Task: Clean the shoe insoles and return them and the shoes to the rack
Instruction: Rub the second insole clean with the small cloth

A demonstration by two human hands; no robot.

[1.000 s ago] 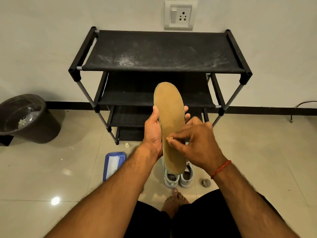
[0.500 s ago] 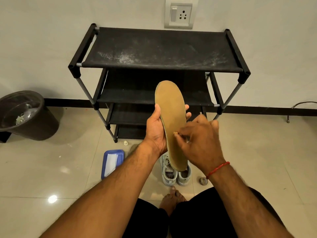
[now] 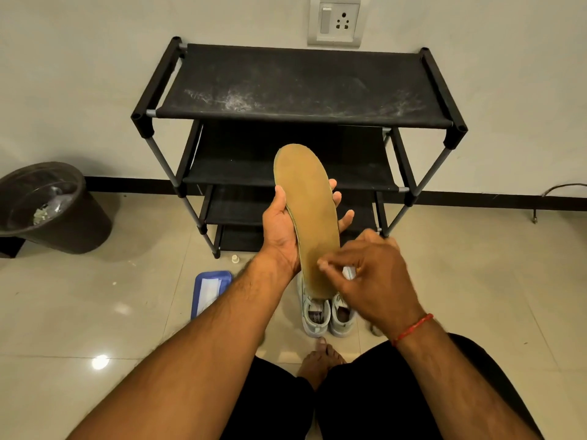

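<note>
Head: insole (image 3: pixel 309 217) across left fingers (image 3: pixel 347 216)

readable text: none can be made out anywhere in the head view.
shoes (image 3: pixel 328 314): a dark printed patch is seen inside each heel, but it is too small and blurred to be read.
blue tray (image 3: pixel 199 282): a white sheet is seen on it, and no lettering on it can be made out.
wall socket plate (image 3: pixel 335 22): only the switch and pin holes are shown, and no marking can be read.
insole (image 3: pixel 306 214): a plain tan face is shown, and no brand or size number can be read.
</note>
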